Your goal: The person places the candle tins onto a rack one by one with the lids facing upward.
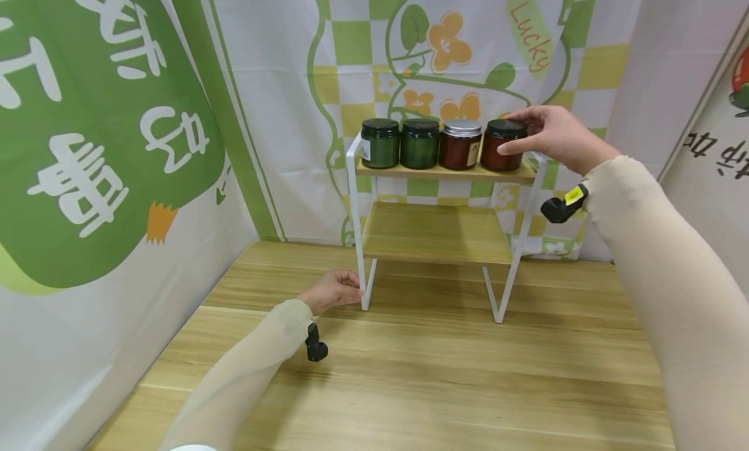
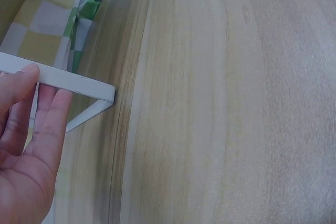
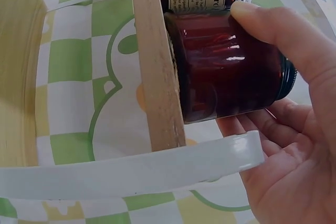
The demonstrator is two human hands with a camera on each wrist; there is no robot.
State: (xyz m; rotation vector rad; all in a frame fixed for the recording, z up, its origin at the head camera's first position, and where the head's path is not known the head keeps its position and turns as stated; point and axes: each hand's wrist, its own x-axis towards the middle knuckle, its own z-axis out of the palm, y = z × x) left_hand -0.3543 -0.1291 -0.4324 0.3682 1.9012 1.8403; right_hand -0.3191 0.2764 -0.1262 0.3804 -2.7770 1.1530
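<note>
A two-tier rack (image 1: 435, 233) with white metal legs and wooden shelves stands on the table. Along its top shelf sit two green jars (image 1: 420, 144) with black lids, a dark red jar (image 1: 459, 145) with a silver lid, and a dark red jar (image 1: 502, 153) with a black lid at the right end. My right hand (image 1: 556, 136) grips that last jar, thumb in front and fingers behind; in the right wrist view the jar (image 3: 226, 66) stands on the shelf edge. Low on the left, my left hand (image 1: 332, 292) pinches the rack's white leg (image 2: 79, 81) between thumb and fingers.
The wooden table (image 1: 409, 373) extends in front of the rack. Behind hangs a green and white checked cloth (image 1: 351, 48), and a printed cloth (image 1: 117, 178) covers the left side. The rack's lower shelf (image 1: 435, 230) lies under the jars.
</note>
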